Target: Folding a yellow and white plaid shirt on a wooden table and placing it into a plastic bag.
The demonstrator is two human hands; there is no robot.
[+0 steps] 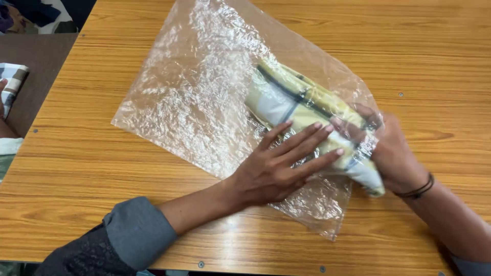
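Observation:
A clear, crinkled plastic bag lies flat on the wooden table. A rolled yellow, white and dark-striped cloth sits partly inside its right end. My left hand lies flat on top of the bag, fingers spread, pressing on the plastic over the cloth. My right hand is at the bag's open end, its fingers inside the plastic and gripping the roll's near end. A dark band circles my right wrist.
The table's left edge runs down the left of the view, with a brown floor beyond it. A checked cloth lies at the far left edge. Bare wood surrounds the bag.

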